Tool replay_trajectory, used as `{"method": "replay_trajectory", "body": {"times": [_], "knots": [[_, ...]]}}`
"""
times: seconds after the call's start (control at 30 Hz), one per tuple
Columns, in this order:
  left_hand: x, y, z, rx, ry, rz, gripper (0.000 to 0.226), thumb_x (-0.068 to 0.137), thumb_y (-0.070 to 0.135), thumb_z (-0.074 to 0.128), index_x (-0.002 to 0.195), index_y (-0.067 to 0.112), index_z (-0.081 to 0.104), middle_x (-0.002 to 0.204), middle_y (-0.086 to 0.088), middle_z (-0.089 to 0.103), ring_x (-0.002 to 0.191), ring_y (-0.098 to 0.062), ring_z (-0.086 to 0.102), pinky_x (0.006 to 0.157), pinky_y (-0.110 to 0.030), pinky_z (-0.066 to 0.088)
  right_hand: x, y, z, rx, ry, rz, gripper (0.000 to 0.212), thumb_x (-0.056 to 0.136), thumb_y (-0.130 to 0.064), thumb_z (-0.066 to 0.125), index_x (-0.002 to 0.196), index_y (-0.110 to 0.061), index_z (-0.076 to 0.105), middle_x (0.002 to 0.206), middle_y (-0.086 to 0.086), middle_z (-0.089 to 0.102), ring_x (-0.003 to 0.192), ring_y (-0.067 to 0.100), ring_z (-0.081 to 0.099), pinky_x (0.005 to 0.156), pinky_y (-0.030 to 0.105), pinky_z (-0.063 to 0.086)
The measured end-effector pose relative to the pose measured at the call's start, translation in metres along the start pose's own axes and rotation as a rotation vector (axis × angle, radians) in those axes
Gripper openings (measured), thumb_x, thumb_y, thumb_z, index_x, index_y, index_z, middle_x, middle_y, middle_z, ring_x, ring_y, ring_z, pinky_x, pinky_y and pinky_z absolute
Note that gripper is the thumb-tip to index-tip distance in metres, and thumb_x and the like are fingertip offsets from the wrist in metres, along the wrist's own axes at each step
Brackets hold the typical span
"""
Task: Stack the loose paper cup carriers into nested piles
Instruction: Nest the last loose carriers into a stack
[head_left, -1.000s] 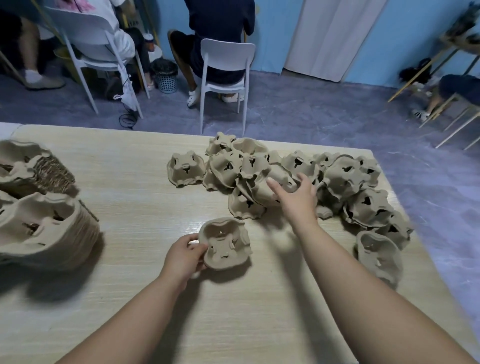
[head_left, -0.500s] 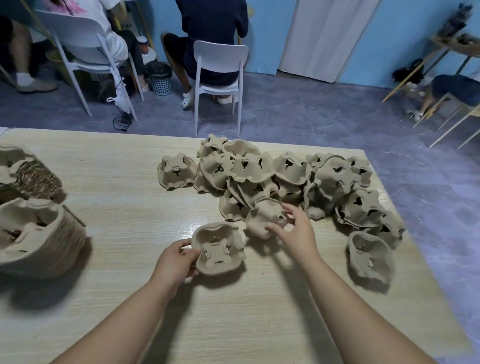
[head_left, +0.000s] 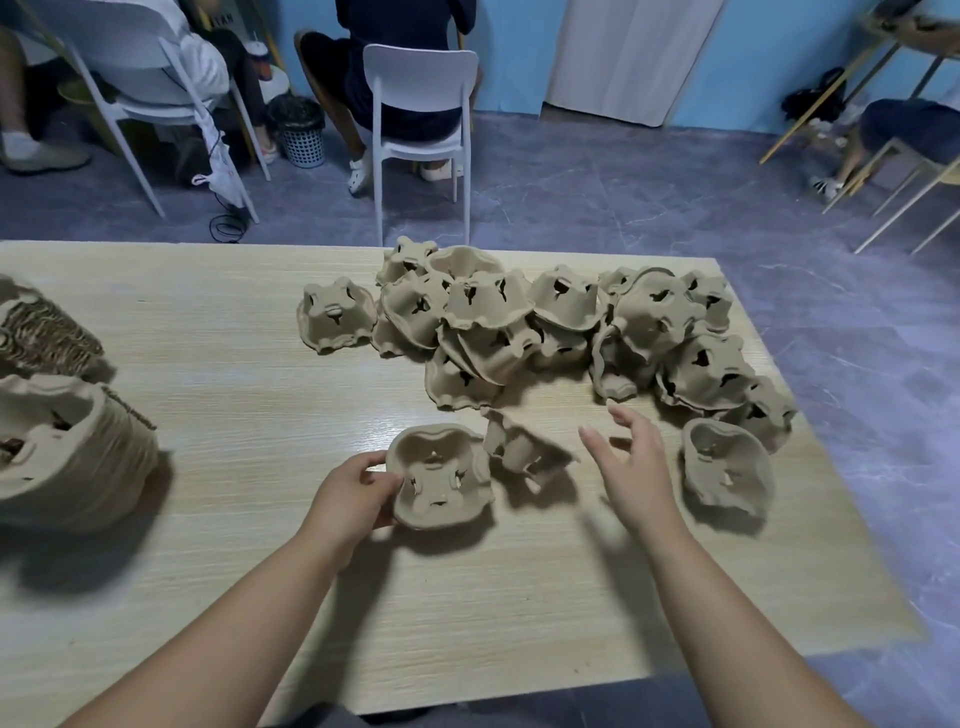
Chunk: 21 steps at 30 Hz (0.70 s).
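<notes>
My left hand (head_left: 353, 493) grips the left rim of a brown pulp cup carrier (head_left: 441, 475) that sits cavity-up on the wooden table (head_left: 260, 364). Just right of it a second carrier (head_left: 524, 449) lies tilted and blurred, untouched. My right hand (head_left: 631, 467) hovers right of that carrier with fingers spread and holds nothing. A loose heap of several carriers (head_left: 545, 322) covers the far right of the table. One single carrier (head_left: 727, 470) stands on its side near the right edge.
Two tall nested piles of carriers (head_left: 62, 447) lie on their sides at the left edge. Beyond the table stand white chairs (head_left: 421, 104) with seated people and a small bin (head_left: 301, 130). The table's right edge runs close to the heap.
My right hand pulled one carrier out of the heap toward me, then let it go; it now lies tilted beside the carrier my left hand holds. The left hand stayed put.
</notes>
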<state>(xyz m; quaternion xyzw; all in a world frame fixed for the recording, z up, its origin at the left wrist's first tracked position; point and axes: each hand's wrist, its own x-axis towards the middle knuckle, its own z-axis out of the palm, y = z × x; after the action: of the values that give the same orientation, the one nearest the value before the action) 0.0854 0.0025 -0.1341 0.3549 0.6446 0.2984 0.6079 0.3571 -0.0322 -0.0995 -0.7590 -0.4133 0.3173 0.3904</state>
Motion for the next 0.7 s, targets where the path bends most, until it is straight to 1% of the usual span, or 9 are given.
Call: {"method": "replay_trajectory", "body": {"times": [0.1, 0.2, 0.27, 0.33, 0.4, 0.47, 0.53, 0.6, 0.7], "knots": [[-0.004, -0.002, -0.003, 0.007, 0.008, 0.009, 0.027, 0.092, 0.004, 0.058, 0.12, 0.005, 0.06, 0.083, -0.011, 0.067, 0.06, -0.017, 0.063, 0.058, -0.031, 0.057, 0.007, 0.0, 0.013, 0.001, -0.191, 0.054, 0.048, 0.084, -0.051, 0.058, 0.126, -0.031, 0.051, 0.127, -0.011, 0.036, 0.117, 0.014, 0.045, 0.099, 0.047, 0.045], [-0.009, -0.005, -0.009, 0.002, 0.033, 0.016, 0.027, 0.093, 0.001, 0.056, 0.12, 0.005, 0.059, 0.08, -0.009, 0.065, 0.049, -0.009, 0.062, 0.05, -0.025, 0.055, 0.008, 0.006, 0.03, 0.047, -0.261, 0.201, 0.051, 0.082, -0.051, 0.063, 0.125, -0.025, 0.052, 0.136, 0.003, 0.041, 0.122, 0.02, 0.046, 0.102, 0.047, 0.043], [-0.01, -0.006, -0.015, -0.003, 0.049, 0.016, 0.027, 0.094, 0.0, 0.054, 0.12, 0.005, 0.059, 0.079, -0.009, 0.064, 0.046, -0.007, 0.061, 0.047, -0.022, 0.052, 0.004, 0.011, 0.036, 0.078, -0.311, 0.306, 0.063, 0.081, -0.041, 0.069, 0.134, -0.02, 0.043, 0.138, 0.007, 0.041, 0.123, 0.022, 0.046, 0.1, 0.046, 0.045], [-0.012, -0.007, -0.02, -0.007, 0.059, 0.018, 0.027, 0.094, 0.0, 0.054, 0.12, 0.004, 0.059, 0.076, -0.008, 0.064, 0.044, -0.005, 0.059, 0.046, -0.021, 0.052, -0.001, 0.014, 0.035, 0.108, -0.349, 0.325, 0.07, 0.08, -0.033, 0.072, 0.14, -0.022, 0.038, 0.134, 0.006, 0.042, 0.12, 0.021, 0.048, 0.088, 0.041, 0.051], [-0.014, -0.009, -0.024, -0.009, 0.07, 0.017, 0.027, 0.094, 0.0, 0.054, 0.119, 0.004, 0.06, 0.076, -0.008, 0.064, 0.043, -0.004, 0.058, 0.046, -0.02, 0.051, -0.003, 0.013, 0.033, 0.034, -0.393, 0.251, 0.071, 0.08, -0.032, 0.073, 0.14, -0.025, 0.037, 0.13, 0.002, 0.044, 0.116, 0.019, 0.048, 0.077, 0.035, 0.051], [-0.015, -0.01, -0.027, -0.011, 0.08, 0.013, 0.027, 0.094, 0.001, 0.055, 0.12, 0.005, 0.06, 0.078, -0.008, 0.065, 0.045, -0.005, 0.06, 0.046, -0.021, 0.051, -0.001, 0.01, 0.031, -0.127, -0.422, 0.123, 0.071, 0.078, -0.034, 0.074, 0.139, -0.024, 0.039, 0.134, 0.0, 0.044, 0.119, 0.015, 0.047, 0.085, 0.037, 0.051], [-0.016, -0.011, -0.03, -0.018, 0.088, 0.01, 0.027, 0.093, 0.001, 0.055, 0.119, 0.006, 0.06, 0.079, -0.008, 0.066, 0.047, -0.006, 0.061, 0.046, -0.021, 0.051, 0.003, 0.0, 0.032, -0.181, -0.446, 0.023, 0.067, 0.079, -0.033, 0.074, 0.137, -0.022, 0.043, 0.139, 0.0, 0.043, 0.116, 0.012, 0.048, 0.092, 0.032, 0.046], [-0.018, -0.012, -0.033, -0.018, 0.094, 0.009, 0.026, 0.094, 0.0, 0.054, 0.118, 0.007, 0.06, 0.079, -0.008, 0.067, 0.048, -0.006, 0.062, 0.045, -0.021, 0.05, 0.006, -0.013, 0.036, -0.232, -0.491, -0.095, 0.063, 0.08, -0.031, 0.073, 0.136, -0.021, 0.045, 0.137, -0.002, 0.045, 0.118, 0.012, 0.046, 0.095, 0.024, 0.038], [-0.021, -0.012, -0.039, -0.014, 0.111, 0.015, 0.025, 0.094, 0.0, 0.054, 0.116, 0.009, 0.06, 0.081, -0.008, 0.067, 0.052, -0.01, 0.064, 0.045, -0.021, 0.051, 0.011, -0.032, 0.052, -0.324, -0.602, -0.199, 0.059, 0.081, -0.031, 0.072, 0.134, -0.021, 0.048, 0.132, -0.004, 0.05, 0.12, 0.012, 0.047, 0.098, 0.023, 0.037]]}}
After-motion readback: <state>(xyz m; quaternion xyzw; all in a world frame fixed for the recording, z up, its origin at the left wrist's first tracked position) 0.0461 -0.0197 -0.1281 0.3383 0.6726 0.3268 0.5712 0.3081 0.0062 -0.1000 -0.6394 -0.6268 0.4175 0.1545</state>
